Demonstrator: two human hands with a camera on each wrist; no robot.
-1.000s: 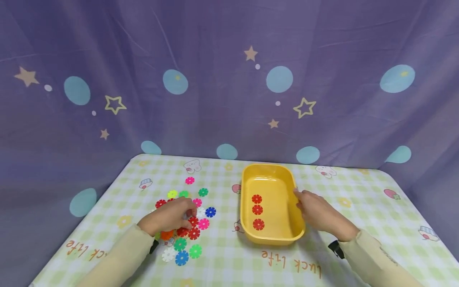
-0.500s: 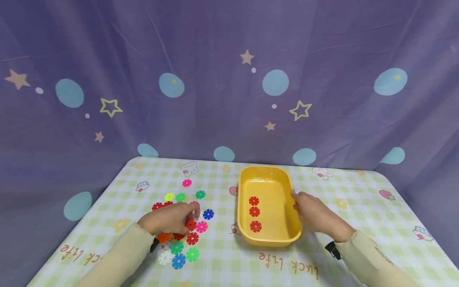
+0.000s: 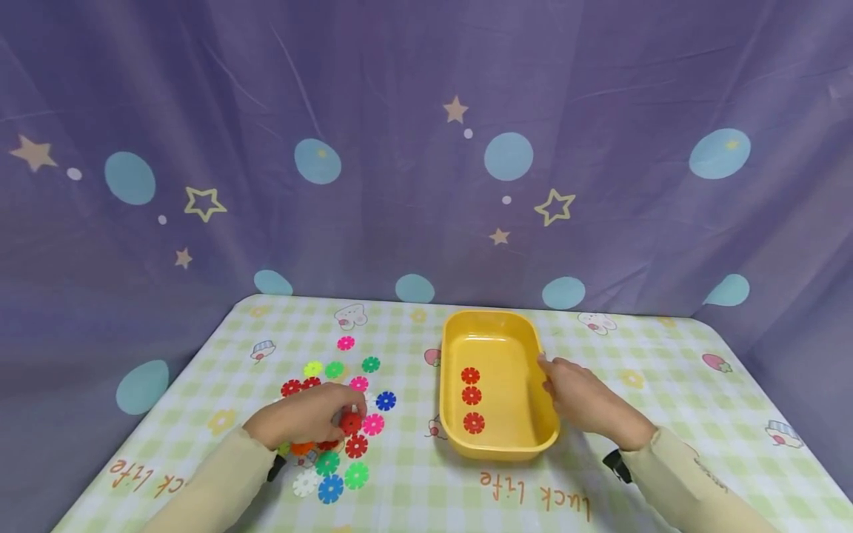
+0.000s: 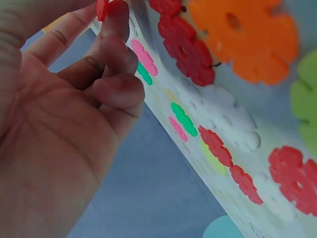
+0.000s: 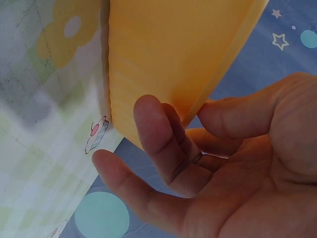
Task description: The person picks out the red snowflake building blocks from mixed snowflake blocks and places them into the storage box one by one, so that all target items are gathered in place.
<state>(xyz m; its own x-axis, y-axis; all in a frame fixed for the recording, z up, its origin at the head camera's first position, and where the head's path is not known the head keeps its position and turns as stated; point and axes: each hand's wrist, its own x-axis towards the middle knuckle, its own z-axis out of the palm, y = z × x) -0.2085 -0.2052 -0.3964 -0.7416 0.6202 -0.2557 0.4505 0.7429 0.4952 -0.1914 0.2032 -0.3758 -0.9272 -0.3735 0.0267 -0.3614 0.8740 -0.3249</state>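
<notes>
My left hand (image 3: 308, 414) is over a spread of snowflake discs on the left side of the table. Between its thumb and fingertips it pinches a red snowflake disc (image 4: 102, 9), seen edge-on in the left wrist view. Close by lie another red disc (image 3: 356, 446), a pink disc (image 3: 373, 424) and an orange disc (image 4: 242, 37). A yellow plastic bin (image 3: 516, 385) stands right of the discs. Three red discs (image 3: 472, 396) lie in a column inside it. My right hand (image 3: 589, 396) grips the bin's right rim, thumb on one side and fingers on the other.
Around the left hand are several more discs, among them a dark blue disc (image 3: 386, 401), a light blue disc (image 3: 330, 488) and a white disc (image 3: 306, 483). A checked tablecloth (image 3: 413, 488) covers the table. Behind it hangs a purple curtain (image 3: 413, 207).
My left hand's fingertips have closed on a red disc among the others. The right hand stays on the bin's rim. The head view has shifted slightly.
</notes>
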